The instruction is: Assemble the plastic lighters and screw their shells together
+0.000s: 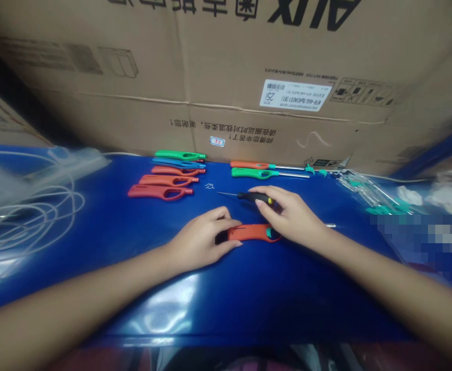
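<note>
Both my hands rest on an orange lighter body point(249, 233) with a teal trigger, lying flat on the blue table point(249, 288). My left hand point(203, 239) pinches its left end between thumb and fingers. My right hand point(291, 216) grips its right end, fingers curled over it. A thin metal tip point(329, 225) pokes out past my right hand. A small black-handled screwdriver point(249, 196) lies just behind my right fingers.
Several orange, blue and green lighter shells point(172, 175) lie in a stack at the back left. Two assembled lighters point(264, 169) lie behind. Loose metal and teal parts point(372, 198) sit right. White tubing coils point(29, 216) left. A big cardboard box point(226, 72) walls the back.
</note>
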A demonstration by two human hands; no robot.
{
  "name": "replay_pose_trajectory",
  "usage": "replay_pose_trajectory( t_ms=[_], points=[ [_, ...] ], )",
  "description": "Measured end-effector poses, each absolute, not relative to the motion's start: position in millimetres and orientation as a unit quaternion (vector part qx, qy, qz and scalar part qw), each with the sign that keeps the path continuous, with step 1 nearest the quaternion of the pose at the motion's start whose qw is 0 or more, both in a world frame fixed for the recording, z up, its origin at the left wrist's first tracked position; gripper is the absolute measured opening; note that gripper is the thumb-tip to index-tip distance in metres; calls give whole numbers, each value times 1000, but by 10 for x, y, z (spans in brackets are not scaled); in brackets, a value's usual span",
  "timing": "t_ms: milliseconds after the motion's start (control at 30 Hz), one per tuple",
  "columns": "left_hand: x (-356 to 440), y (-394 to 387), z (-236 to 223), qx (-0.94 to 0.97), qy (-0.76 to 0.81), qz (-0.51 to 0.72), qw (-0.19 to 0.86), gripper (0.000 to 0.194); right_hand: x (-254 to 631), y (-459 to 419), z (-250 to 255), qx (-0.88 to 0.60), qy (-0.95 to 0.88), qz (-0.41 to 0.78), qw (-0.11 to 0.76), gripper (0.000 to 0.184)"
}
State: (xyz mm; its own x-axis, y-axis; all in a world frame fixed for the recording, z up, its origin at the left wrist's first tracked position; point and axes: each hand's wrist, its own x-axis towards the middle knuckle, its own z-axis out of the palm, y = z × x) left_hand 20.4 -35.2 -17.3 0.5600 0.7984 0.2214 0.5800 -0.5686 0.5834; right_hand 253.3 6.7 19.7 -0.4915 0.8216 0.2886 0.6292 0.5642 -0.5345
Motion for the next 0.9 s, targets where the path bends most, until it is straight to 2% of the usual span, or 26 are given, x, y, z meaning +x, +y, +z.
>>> replay_pose_trajectory(
  t_ms=[433, 667, 800, 900],
  points=[
    [199, -379, -172, 856, 406, 233, 218, 37, 2416, 155, 192, -443, -814, 202, 317, 27],
    [198, -375, -169, 855, 404, 238, 220, 39, 2566, 150, 326, -474, -692, 300, 455, 25],
    [199, -366, -176, 856, 399, 241, 224, 41, 2697, 83, 425, -473, -575, 396, 537, 18],
    [204, -359, -193, 861, 379, 249, 229, 43, 2775, 36, 426, -450, -502, 470, 570, 20]
  ],
)
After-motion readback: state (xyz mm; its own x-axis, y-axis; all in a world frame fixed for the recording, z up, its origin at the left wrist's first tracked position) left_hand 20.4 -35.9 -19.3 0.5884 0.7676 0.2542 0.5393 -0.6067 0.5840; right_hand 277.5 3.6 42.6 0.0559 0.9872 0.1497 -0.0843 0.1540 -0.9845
